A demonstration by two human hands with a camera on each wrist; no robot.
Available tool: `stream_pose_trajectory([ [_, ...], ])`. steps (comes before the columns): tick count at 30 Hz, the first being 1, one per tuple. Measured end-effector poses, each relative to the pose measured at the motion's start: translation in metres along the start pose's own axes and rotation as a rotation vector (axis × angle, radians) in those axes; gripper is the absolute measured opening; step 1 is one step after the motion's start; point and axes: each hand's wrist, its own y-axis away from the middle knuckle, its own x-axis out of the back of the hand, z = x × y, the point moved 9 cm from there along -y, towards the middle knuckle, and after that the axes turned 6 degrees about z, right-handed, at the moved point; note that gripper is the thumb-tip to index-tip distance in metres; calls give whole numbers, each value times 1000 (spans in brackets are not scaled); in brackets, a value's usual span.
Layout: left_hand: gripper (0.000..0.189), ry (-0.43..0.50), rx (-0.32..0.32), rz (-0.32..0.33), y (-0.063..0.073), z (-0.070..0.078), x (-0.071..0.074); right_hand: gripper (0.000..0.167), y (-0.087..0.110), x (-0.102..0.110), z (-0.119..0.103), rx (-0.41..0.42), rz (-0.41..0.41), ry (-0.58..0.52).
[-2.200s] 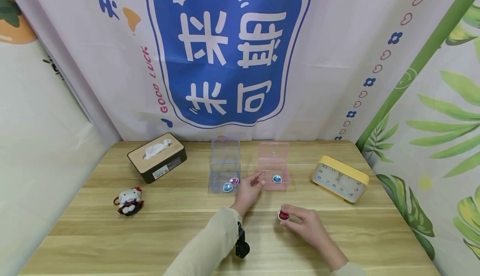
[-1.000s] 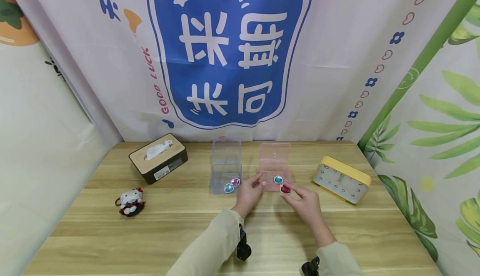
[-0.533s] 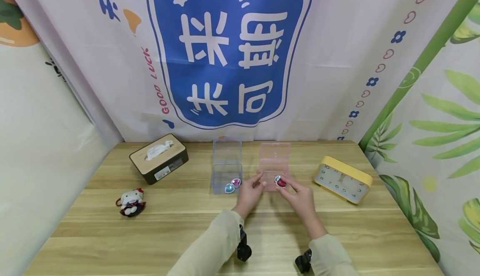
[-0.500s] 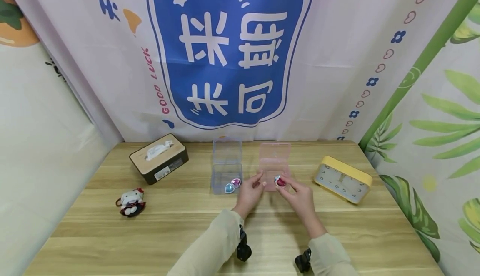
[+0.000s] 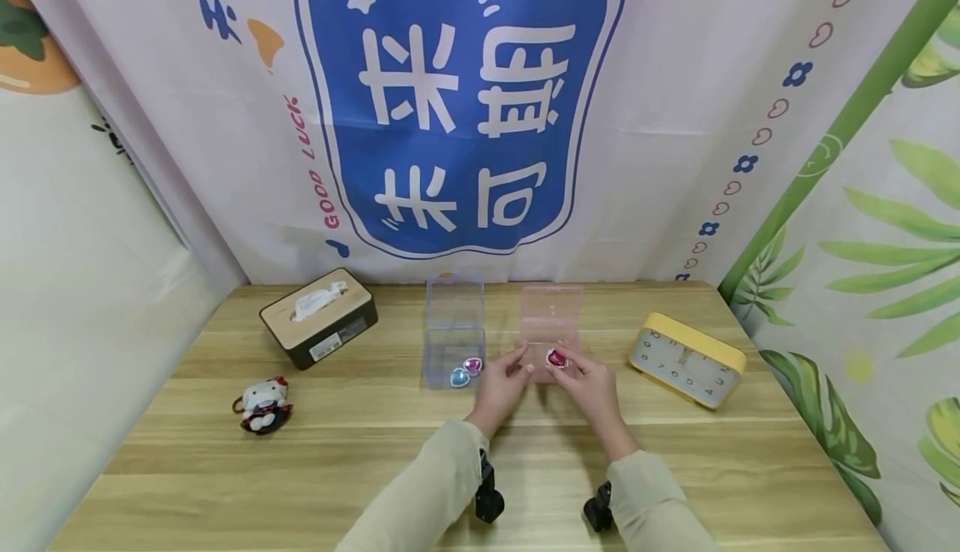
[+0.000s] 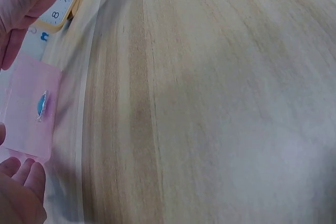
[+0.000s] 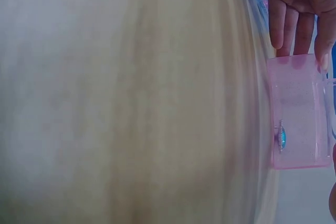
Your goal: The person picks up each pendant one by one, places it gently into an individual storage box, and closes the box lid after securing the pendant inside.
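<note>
My right hand (image 5: pixel 592 385) pinches a red gem (image 5: pixel 556 358) over an open pink box (image 7: pixel 299 98).
The red gem sits between my right thumb and fingers, to the right of my left hand (image 5: pixel 498 389) and near it; my left fingers are fairly straight, their tips touching the box's left side. Below, inside the pink box, is a blue gem (image 7: pixel 282 137). Just left of my left hand, a clear bluish box (image 5: pixel 453 339) holds a light-blue gem (image 5: pixel 460 378) and a pink gem (image 5: pixel 472 365).
</note>
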Motion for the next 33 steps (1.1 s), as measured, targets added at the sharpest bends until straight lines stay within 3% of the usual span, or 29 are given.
stream_pose_trajectory([
  [18,39,27,23,-11,-1,-1,-1,33,-5,-7,5,11,31,54],
  [25,39,2,12,-7,0,-1,0,34,-5,-5,2,65,56,50],
  [33,38,23,5,-2,0,1,0,33,-8,-2,2,3,36,47],
])
